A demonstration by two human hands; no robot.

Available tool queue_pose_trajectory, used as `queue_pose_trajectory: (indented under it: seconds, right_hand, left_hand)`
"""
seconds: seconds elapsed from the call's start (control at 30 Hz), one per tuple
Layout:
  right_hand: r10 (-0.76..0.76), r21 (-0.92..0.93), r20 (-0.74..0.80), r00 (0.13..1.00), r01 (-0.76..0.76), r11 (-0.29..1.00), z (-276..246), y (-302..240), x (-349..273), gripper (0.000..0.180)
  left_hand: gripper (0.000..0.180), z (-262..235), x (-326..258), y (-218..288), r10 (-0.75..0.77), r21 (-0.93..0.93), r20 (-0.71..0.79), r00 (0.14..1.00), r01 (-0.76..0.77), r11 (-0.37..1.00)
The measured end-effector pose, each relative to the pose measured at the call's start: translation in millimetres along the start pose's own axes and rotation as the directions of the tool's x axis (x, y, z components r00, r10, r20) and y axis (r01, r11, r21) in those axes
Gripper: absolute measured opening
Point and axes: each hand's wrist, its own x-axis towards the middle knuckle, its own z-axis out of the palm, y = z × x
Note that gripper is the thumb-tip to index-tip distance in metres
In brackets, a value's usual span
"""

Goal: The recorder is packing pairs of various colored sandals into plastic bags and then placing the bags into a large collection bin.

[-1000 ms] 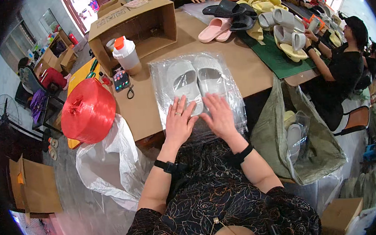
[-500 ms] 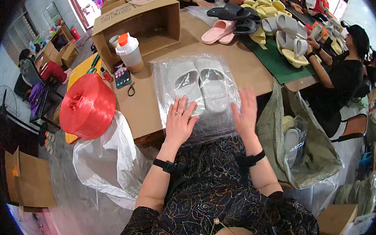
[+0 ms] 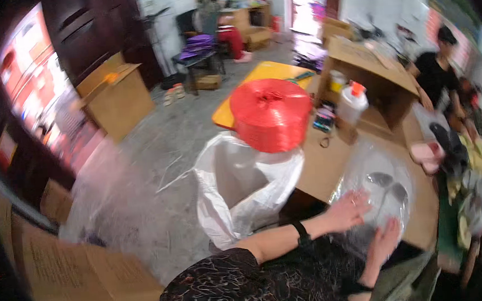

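A pair of pale grey slide slippers (image 3: 391, 200) lies side by side in a clear plastic bag (image 3: 361, 166) on the cardboard-topped table. My left hand (image 3: 348, 213) rests on the near left part of the bag with its fingers stretched out. Close by, my right hand (image 3: 385, 242) is at the bag's near right part, its fingers extended and slightly blurred. Neither hand is closed round anything.
Left of the bag, a big red roll of twine (image 3: 272, 117) stands on a yellow surface (image 3: 223, 109) above a white sack (image 3: 213, 198). An open cardboard box (image 3: 370, 64), a bottle with an orange cap (image 3: 352, 105) and a phone (image 3: 324, 117) sit farther back. More slippers (image 3: 476, 154) are heaped at the right, near a person in black (image 3: 439, 75).
The whole view has swung to the left and blurred, so table and bag now appear farther right. My hands remain at the bagged slippers; my right hand has come closer to the left one.
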Motion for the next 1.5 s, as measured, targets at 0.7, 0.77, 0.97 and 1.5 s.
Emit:
queue_pose_trajectory:
  seconds: [0.7, 0.77, 0.97, 1.5]
  right_hand:
    - [-0.127, -0.055, 0.012, 0.992, 0.128, 0.990, 11.9, 12.6, 7.5, 0.054]
    - [0.065, 0.123, 0.019, 0.998, -0.067, 0.990, 6.3, 37.3, 6.9, 0.049]
    - [0.107, -0.028, -0.161, 0.981, -0.113, 0.993, -4.2, 66.9, 5.0, 0.046]
    - [0.025, 0.054, -0.077, 0.997, -0.021, 0.998, -8.5, -21.1, 13.1, 0.052]
  left_hand:
    - [0.058, 0.8, -4.9, -2.8, -0.059, -0.047, -0.035, 0.998, 0.058, 0.997]
    - [0.057, 1.0, -9.0, -2.2, -0.064, -0.030, -0.070, 0.995, 0.062, 0.998]
    - [0.057, 6.0, -7.8, 2.4, -0.051, -0.025, -0.075, 0.996, 0.049, 0.998]
    - [0.049, -21.5, -3.7, -1.8, -0.064, 0.077, -0.019, 0.998, 0.066, 0.995]
